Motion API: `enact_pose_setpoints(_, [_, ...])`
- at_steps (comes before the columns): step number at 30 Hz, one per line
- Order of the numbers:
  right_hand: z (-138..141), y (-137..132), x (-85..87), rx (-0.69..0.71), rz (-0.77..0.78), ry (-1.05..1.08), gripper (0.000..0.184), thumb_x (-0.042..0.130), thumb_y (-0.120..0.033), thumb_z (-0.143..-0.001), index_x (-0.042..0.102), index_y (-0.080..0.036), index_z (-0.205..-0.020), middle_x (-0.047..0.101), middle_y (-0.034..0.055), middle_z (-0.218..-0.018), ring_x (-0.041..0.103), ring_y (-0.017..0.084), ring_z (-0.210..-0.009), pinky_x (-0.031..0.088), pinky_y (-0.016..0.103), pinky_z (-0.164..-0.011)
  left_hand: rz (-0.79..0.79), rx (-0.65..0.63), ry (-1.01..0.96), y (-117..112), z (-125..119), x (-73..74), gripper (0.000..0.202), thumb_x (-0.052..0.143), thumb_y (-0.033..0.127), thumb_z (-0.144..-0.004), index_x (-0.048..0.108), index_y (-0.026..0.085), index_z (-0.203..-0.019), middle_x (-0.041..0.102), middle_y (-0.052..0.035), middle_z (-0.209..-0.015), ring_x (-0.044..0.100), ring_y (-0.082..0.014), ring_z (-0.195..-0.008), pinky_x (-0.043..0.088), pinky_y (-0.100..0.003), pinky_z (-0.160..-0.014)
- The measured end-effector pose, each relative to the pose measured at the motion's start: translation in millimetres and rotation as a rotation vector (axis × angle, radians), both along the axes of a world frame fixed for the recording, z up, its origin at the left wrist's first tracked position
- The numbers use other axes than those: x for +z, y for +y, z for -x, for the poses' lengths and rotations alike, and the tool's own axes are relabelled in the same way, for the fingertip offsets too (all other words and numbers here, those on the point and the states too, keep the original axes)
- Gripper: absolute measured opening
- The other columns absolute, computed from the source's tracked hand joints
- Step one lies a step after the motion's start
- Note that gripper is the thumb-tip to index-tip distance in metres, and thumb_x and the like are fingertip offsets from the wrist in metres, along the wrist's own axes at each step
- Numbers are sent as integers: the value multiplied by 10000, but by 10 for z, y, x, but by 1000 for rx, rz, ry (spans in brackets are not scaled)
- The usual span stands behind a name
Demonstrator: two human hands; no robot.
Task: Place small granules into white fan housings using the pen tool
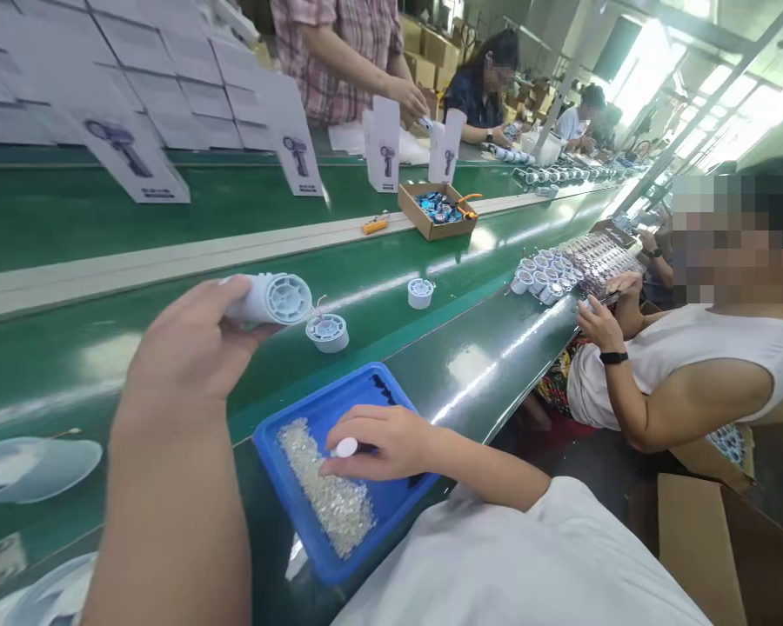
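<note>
Head view, nearest first: the right hand (384,442) is over one blue tray (331,569), its fingers closed on one small dark object (346,448) with a round white end — too little shows to name it — beside a bed of clear bits (330,500) too many to count. Working low over the tray would probably serve best, so that anything dropped lands inside. Beyond, the left hand (183,348) grips one pale cylindrical housing (287,298) by its side, leaving the spoked end uncovered; a firm, steady hold like that should keep that end easy to reach. Farther on, two round spoked parts (327,334) sit apart on the green belt (365,269). Past them are one orange item (374,225) and one open cardboard box (457,229), then four printed cartons (297,156) standing in a row.
</note>
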State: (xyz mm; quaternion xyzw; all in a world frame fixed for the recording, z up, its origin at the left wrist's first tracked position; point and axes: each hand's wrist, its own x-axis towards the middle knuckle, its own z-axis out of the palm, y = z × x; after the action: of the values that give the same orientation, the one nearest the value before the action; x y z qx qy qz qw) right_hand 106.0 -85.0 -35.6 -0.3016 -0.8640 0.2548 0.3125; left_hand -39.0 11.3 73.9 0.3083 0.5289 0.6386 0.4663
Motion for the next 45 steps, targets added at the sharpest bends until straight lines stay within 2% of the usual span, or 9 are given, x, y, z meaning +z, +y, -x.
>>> enact_pose_setpoints(3, [-63,29,123,-104,-106,256,245,576,-471,-896,561,-228,-870,668,26,-803,639,126,-775,556,258,-725,175,3,-95,-48,-75,62,90,579,134,-505,500,154,-543,486,10,-577,463,-115,-620,447,-194,-430])
enact_pose_setpoints(6, [-171,31,254,-271,-164,469,265,552,-505,-901,545,-240,-917,658,37,-809,640,148,-757,563,300,-685,209,-62,-42,-102,-127,125,70,574,158,-490,522,149,-536,504,2,-586,457,-109,-620,432,-178,-435])
enact_pose_setpoints(10, [-286,-7,395,-473,-139,675,269,518,-513,-920,523,-245,-945,625,48,-844,642,158,-744,573,328,-664,215,-181,-23,-155,-161,132,141,621,203,-457,549,160,-570,541,3,-616,502,-120,-659,449,-173,-470])
enact_pose_setpoints(13, [-314,-15,443,-507,-129,814,248,528,-491,-922,515,-252,-983,593,39,-873,653,156,-723,587,340,-656,223,-228,-14,-182,-183,108,203,656,242,-433,567,164,-599,561,5,-641,504,-115,-665,455,-171,-480])
enact_pose_setpoints(17, [-300,-9,485,-469,-188,932,163,559,-383,-929,519,-263,-1032,561,28,-952,669,129,-703,607,307,-625,196,-282,-11,-223,-206,75,326,740,290,-388,586,161,-644,582,6,-655,522,-117,-682,457,-168,-500])
enact_pose_setpoints(22, [-314,-50,540,-470,-211,932,111,563,-295,-932,534,-258,-1032,559,19,-980,681,140,-786,622,340,-693,80,-396,-58,-274,-216,19,488,833,416,-365,577,155,-688,568,23,-664,512,-95,-646,471,-186,-541])
enact_pose_setpoints(29, [-349,-17,500,-520,-165,834,125,549,-333,-934,508,-257,-1026,558,32,-989,684,165,-810,623,404,-738,-5,-511,-63,-257,-190,-79,488,832,496,-485,586,159,-737,582,16,-718,539,-106,-678,491,-232,-611])
enact_pose_setpoints(41, [-304,50,458,-488,-173,805,97,546,-250,-930,526,-263,-1024,557,29,-981,680,162,-841,616,377,-745,-28,-592,-57,-299,-191,-47,480,815,523,-550,563,173,-761,590,7,-757,555,-121,-714,500,-253,-650])
enact_pose_setpoints(45, [-308,37,436,-513,-165,771,103,538,-292,-933,501,-260,-1024,548,42,-990,663,165,-841,621,391,-751,-27,-578,-65,-313,-196,-41,495,832,530,-524,566,173,-739,582,11,-734,540,-114,-692,493,-248,-641])
